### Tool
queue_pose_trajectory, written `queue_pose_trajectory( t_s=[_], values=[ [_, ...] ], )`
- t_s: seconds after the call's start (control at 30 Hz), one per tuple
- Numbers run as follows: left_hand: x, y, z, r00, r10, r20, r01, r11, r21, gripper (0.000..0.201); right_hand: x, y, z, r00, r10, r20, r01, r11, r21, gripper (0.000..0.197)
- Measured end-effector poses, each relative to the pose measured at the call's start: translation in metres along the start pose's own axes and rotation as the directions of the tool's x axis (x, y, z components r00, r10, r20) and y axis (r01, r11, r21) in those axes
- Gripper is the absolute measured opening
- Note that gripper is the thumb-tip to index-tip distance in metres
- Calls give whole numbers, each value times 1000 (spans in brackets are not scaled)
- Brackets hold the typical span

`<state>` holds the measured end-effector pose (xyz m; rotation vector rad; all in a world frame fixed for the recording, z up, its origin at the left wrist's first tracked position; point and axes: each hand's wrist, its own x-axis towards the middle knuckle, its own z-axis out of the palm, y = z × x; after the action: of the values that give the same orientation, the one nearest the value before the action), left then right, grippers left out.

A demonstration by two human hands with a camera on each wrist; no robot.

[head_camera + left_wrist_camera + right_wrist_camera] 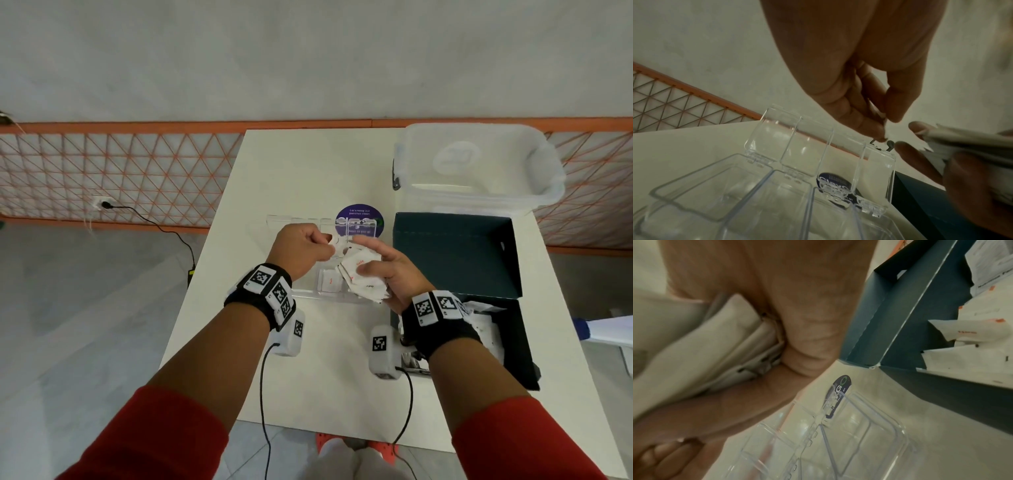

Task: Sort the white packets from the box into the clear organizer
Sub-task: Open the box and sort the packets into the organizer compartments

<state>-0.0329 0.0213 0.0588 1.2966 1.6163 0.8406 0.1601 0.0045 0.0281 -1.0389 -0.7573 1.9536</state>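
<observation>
Packets: a fanned stack of white packets (pixel 364 279) with small red print sits in the right hand, at the centre of the head view, above the organizer's right end.
Right hand: the right hand (pixel 390 274) curls its fingers and thumb around the stack; the index finger points out toward the left hand.
Left hand: the left hand (pixel 301 248) is left of centre, thumb and fingertips pinched together next to the stack; whether they pinch a packet I cannot tell.
Organizer: the clear organizer (pixel 308 293) lies on the white table (pixel 308 164) under both hands, its lids (pixel 774 129) standing up; one packet (pixel 330 280) lies in a near compartment.
Box: the dark box (pixel 455 253) stands open at the right of the frame, more white packets (pixel 970 332) inside it.
Other things: a clear tub (pixel 476 164) at the upper right, and a round blue sticker (pixel 359 219) behind the organizer.
</observation>
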Motion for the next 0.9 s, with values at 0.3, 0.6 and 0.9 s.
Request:
queue_pose_trajectory(
  t_s=[0.3, 0.6, 0.9],
  values=[
    [-4, 1, 3, 995, 21, 94, -23, 1000, 18, 29, -4, -5, -2, 996, 53, 68, -56, 997, 49, 54],
    [-7, -2, 1, 1000, -17, -25, 18, 999, 45, 29, 3, 4, 1, 980, 129, 149, -110, 985, -130, 53],
    [-7, 0, -13, 997, -37, -64, 33, 997, -63, 42, 14, 12, 6, 987, 120, 106, -106, 986, -130, 48]
  ],
)
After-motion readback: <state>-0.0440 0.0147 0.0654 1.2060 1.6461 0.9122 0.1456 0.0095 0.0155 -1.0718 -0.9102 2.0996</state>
